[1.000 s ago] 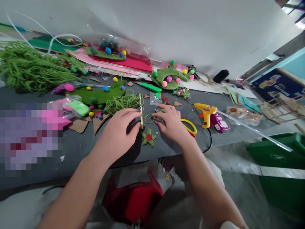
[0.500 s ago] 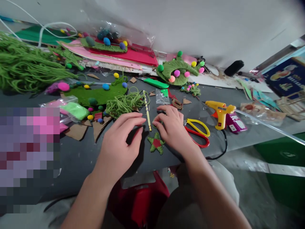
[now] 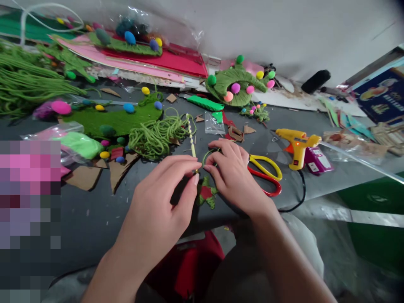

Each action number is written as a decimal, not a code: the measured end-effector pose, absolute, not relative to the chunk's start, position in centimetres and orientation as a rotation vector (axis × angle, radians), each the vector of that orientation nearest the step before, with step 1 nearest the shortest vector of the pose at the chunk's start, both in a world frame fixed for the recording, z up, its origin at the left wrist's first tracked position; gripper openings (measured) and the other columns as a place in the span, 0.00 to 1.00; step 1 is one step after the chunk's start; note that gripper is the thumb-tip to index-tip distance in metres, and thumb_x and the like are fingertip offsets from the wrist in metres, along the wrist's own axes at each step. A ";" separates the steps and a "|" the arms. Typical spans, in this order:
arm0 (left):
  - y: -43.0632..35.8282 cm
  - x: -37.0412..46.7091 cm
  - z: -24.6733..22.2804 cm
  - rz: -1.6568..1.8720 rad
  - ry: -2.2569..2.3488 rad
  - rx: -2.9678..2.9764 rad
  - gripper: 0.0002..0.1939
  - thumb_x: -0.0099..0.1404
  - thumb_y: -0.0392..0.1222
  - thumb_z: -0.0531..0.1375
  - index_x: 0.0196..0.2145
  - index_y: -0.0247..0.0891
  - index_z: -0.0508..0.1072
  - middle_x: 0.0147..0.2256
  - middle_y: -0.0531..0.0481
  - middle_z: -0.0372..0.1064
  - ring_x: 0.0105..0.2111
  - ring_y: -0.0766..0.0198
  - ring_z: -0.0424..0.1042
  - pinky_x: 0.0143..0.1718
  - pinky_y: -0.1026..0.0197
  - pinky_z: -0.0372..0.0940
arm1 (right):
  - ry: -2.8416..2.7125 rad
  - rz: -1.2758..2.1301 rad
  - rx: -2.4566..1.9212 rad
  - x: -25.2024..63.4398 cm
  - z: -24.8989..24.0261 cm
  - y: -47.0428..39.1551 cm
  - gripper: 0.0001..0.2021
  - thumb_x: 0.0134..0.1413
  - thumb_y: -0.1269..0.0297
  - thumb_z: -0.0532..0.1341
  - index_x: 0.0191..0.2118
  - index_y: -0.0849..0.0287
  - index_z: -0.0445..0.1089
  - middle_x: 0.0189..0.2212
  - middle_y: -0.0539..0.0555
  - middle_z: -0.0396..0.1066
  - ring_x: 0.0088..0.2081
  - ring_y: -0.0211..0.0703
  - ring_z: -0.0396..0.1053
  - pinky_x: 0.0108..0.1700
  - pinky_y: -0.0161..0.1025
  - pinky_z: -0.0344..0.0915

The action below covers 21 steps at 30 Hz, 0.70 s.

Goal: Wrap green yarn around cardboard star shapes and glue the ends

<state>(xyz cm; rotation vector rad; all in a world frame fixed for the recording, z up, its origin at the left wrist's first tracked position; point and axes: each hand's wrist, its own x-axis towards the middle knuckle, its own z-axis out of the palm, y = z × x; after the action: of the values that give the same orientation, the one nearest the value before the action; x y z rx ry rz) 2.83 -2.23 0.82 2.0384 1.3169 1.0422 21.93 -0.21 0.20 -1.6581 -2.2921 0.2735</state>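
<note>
A small green yarn-wrapped star (image 3: 206, 193) with a red centre lies on the grey table between my hands. My left hand (image 3: 164, 193) is curled just left of it, thumb and fingertips a little apart. Beyond those fingertips is a slim pale-yellow stick (image 3: 193, 149) with a gold end, partly covered by them. My right hand (image 3: 232, 172) is bent above the star's right side, its fingers pinched on a strand of green yarn (image 3: 206, 156) that loops out to the left. What lies under its palm is hidden.
Red-and-yellow scissors (image 3: 267, 174) and a yellow glue gun (image 3: 296, 145) with its cord lie right. Tangled green yarn (image 3: 156, 136), a green felt piece (image 3: 110, 120) with coloured balls and cardboard scraps (image 3: 83, 176) are left. A green-handled cutter (image 3: 205, 103) lies behind.
My left hand has moved right and closer to the star, now covering part of the stick's gold end. My right hand stays beside the star. The view has shifted slightly.
</note>
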 end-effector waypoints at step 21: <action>-2.7 3.4 -0.4 0.958 1.274 1.758 0.06 0.70 0.41 0.63 0.43 0.52 0.77 0.39 0.60 0.78 0.36 0.69 0.77 0.34 0.66 0.69 | -1.703 1.006 -1.177 23.0 3.0 -2.1 0.04 0.65 0.68 0.63 0.44 0.54 0.71 0.37 0.49 0.72 0.38 0.36 0.72 0.41 0.34 0.70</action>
<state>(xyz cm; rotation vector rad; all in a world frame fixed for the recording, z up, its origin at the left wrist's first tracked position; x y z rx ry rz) 3.43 -2.67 -0.43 1.7580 1.2741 0.9577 22.99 -2.14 2.97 -1.1767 -1.7025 1.0064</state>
